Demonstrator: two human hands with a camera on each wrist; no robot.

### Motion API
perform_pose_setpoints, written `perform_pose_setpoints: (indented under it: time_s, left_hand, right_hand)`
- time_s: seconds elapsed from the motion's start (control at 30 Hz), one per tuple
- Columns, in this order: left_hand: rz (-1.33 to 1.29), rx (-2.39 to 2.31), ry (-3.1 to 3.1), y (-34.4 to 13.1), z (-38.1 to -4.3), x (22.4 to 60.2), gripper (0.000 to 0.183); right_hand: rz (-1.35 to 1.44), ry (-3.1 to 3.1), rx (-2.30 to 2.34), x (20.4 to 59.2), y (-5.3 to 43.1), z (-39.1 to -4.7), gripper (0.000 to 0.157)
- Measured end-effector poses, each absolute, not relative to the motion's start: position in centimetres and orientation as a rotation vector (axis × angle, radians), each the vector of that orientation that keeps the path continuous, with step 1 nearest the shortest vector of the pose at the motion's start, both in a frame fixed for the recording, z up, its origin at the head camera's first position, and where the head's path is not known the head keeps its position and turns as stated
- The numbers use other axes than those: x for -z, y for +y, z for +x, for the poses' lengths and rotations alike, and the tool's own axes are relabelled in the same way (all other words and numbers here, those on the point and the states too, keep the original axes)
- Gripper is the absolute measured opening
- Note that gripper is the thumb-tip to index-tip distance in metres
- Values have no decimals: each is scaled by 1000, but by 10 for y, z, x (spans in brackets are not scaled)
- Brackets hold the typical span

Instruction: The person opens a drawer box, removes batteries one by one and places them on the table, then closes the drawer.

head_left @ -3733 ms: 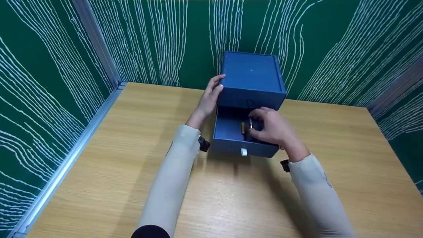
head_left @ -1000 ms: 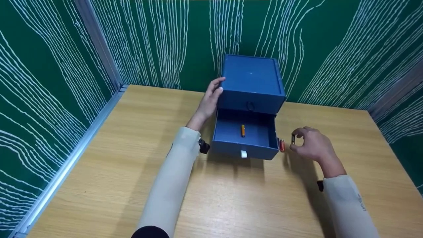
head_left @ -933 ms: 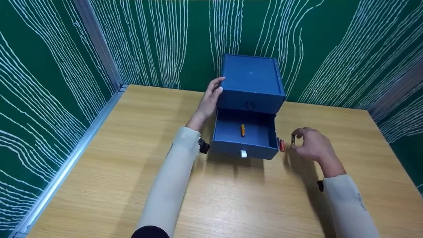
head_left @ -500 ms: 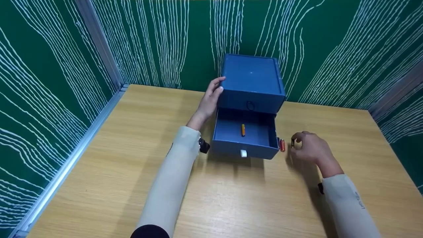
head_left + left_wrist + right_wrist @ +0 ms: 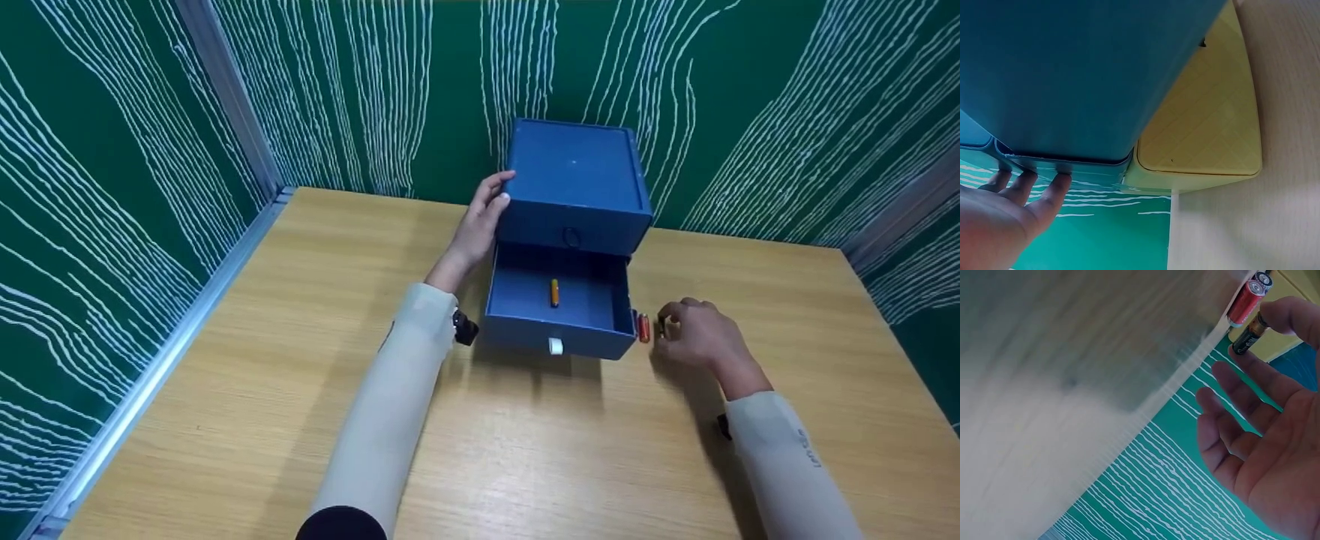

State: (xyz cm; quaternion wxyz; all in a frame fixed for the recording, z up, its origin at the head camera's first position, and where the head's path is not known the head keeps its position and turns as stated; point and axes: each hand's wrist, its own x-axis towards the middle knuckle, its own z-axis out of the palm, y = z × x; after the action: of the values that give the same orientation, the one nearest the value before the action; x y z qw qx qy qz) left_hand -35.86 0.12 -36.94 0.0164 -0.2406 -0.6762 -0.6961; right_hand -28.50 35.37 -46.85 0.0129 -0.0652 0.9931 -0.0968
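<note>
My left hand rests against the left side of a blue drawer box, its fingertips at the edge in the left wrist view. Below the box's top section a drawer is pulled out, and an orange battery lies in it. Right of the drawer, my right hand pinches a black and copper battery between thumb and index finger, low over the table. Close to its left are a red battery and a dark-ended battery, side by side; the red one mostly covers the dark one.
A white pull tab sticks out from the drawer front, and a dark loop hangs on the section above. Under the blue part is a yellow section. A green wall with white lines stands behind the wooden table.
My right hand has carried the black and copper battery out of the drawer to the right, then down and slightly left toward the red battery. My left hand stays on the box.
</note>
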Motion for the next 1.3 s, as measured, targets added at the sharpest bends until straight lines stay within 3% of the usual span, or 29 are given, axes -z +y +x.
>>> perform_pose_setpoints:
  time_s: [1.3]
  left_hand:
    - [-730,2177,-2083,2,-359,370,38]
  right_hand:
    - [-242,3053,221,469,351,-283,42]
